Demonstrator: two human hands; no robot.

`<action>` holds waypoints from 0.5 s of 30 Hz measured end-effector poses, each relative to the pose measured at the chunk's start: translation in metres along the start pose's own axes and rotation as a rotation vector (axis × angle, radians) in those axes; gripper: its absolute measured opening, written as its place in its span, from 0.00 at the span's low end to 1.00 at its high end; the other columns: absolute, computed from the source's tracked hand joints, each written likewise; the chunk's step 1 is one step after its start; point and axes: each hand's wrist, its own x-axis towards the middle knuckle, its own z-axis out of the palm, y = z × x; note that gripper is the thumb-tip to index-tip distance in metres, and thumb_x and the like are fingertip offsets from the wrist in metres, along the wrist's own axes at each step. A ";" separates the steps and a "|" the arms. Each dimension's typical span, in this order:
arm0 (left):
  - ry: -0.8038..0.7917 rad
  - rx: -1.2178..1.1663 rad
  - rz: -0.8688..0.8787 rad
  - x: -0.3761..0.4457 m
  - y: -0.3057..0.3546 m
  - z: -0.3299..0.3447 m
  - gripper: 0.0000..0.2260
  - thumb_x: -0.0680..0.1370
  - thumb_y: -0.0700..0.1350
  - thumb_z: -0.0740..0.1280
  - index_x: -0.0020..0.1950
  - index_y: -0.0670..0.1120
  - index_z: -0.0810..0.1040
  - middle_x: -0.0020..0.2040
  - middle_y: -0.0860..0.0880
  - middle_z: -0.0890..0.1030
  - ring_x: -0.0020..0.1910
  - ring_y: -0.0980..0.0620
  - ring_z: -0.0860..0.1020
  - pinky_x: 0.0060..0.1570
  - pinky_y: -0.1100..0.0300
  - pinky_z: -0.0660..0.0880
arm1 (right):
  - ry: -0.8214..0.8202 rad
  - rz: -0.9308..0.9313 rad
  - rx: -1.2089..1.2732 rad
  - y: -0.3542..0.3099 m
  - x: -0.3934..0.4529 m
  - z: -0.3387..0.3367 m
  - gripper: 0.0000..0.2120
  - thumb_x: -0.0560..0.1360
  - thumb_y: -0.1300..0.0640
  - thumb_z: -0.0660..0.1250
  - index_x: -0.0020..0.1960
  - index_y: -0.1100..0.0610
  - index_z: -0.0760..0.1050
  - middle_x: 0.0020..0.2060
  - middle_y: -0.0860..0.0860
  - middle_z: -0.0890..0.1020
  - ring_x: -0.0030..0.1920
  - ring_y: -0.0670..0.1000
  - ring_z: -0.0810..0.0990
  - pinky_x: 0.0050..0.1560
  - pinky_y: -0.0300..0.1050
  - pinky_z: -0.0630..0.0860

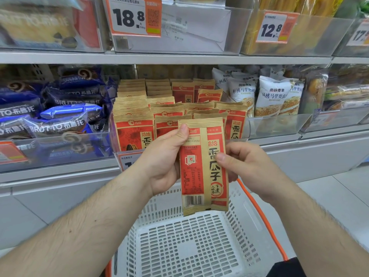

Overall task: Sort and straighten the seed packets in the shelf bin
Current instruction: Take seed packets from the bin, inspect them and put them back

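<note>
I hold one red and tan seed packet upright in front of the shelf, its back with the barcode facing me. My left hand grips its left edge, thumb on the upper front. My right hand pinches its right edge at mid height. Behind it, the clear shelf bin holds several rows of the same seed packets, standing upright. A few packets at the back right of the bin lean unevenly.
A white plastic basket with orange handles sits below my hands. Blue wrapped cakes fill the bin to the left, white bread bags the bin to the right. Price tags hang on the upper shelf.
</note>
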 end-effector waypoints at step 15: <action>-0.096 0.039 0.028 0.002 -0.005 -0.009 0.19 0.70 0.41 0.68 0.61 0.42 0.79 0.55 0.39 0.84 0.50 0.43 0.84 0.49 0.46 0.82 | 0.016 0.051 0.241 0.008 0.005 -0.010 0.24 0.66 0.52 0.73 0.59 0.62 0.77 0.46 0.58 0.86 0.40 0.57 0.82 0.39 0.46 0.79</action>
